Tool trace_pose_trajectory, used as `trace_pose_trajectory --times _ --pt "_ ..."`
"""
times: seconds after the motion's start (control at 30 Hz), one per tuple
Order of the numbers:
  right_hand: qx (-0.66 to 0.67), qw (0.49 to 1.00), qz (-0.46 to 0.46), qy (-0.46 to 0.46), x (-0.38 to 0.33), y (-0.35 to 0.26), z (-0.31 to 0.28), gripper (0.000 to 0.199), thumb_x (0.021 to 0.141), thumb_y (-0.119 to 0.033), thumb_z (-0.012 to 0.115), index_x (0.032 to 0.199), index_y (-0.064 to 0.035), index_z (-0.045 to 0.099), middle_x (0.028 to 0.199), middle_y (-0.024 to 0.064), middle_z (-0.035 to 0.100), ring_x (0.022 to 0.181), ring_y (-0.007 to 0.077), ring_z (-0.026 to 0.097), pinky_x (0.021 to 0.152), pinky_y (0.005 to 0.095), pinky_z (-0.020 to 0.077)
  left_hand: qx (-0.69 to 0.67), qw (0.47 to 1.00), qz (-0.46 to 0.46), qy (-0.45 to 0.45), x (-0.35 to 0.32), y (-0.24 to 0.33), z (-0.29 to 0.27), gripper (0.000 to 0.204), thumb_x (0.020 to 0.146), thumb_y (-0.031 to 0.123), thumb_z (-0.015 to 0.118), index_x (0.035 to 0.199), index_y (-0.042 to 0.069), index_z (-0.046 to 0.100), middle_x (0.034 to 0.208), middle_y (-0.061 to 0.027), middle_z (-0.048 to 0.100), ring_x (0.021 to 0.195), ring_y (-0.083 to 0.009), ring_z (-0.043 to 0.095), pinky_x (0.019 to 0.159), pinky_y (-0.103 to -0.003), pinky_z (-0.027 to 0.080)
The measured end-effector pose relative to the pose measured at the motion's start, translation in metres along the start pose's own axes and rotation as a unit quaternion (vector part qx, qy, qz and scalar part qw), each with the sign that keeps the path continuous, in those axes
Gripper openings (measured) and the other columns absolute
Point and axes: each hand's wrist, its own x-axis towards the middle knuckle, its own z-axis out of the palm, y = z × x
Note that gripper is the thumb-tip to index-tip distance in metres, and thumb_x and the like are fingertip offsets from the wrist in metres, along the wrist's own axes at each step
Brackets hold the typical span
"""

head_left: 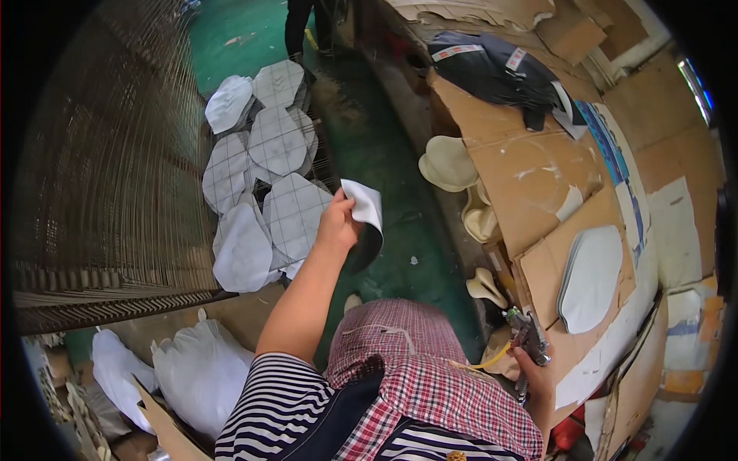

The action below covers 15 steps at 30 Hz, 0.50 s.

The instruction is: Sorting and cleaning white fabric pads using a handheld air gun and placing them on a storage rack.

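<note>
My left hand (pixel 338 223) is stretched out over the green floor and grips a curved sheet piece (pixel 364 219), white on one side and dark on the other. It hangs just right of a wire rack (pixel 269 165) on which several white oval pieces lie. My right hand (pixel 536 367) is low at the right, closed on a grey spray gun (pixel 526 334) with a yellow hose. Just above the gun, a stack of white oval pieces (pixel 590 276) rests on the cardboard-covered bench (pixel 530 184).
A tall wire mesh cart (pixel 108 169) fills the left. White filled bags (pixel 192 369) lie at the lower left. Cream shoe lasts (pixel 450 163) stand along the bench edge. Dark cloth (pixel 500 69) lies on the bench's far end. A person's legs (pixel 300 27) stand at the far top.
</note>
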Motion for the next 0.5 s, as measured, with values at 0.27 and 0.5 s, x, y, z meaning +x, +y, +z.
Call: trace_pose_trajectory --times 0.27,0.5 --pt "-0.092 0.993 -0.01 -0.069 0.023 -0.004 0.018 0.053 0.078 -0.001 0.07 0.126 0.0 0.048 0.092 0.003 0.06 0.084 0.0107 0.058 0.075 0.0256 0.0491 -0.063 0.983 0.169 0.015 0.034 0.06 -0.047 0.057 0.082 -0.009 0.041 0.134 0.014 0.039 0.12 -0.0106 0.054 0.11 -0.0282 0.055 0.095 -0.045 0.046" --pt "-0.116 0.987 -0.012 -0.107 0.031 -0.005 0.047 0.055 0.079 -0.004 0.072 0.128 -0.0006 0.047 0.093 0.0011 0.061 0.085 0.0091 0.056 0.076 0.0241 0.047 0.046 0.974 0.196 0.105 -0.001 0.043 -0.253 0.065 0.08 -0.008 0.04 0.142 0.01 0.029 0.136 -0.0137 0.042 0.123 -0.0334 0.045 0.098 -0.046 0.043"
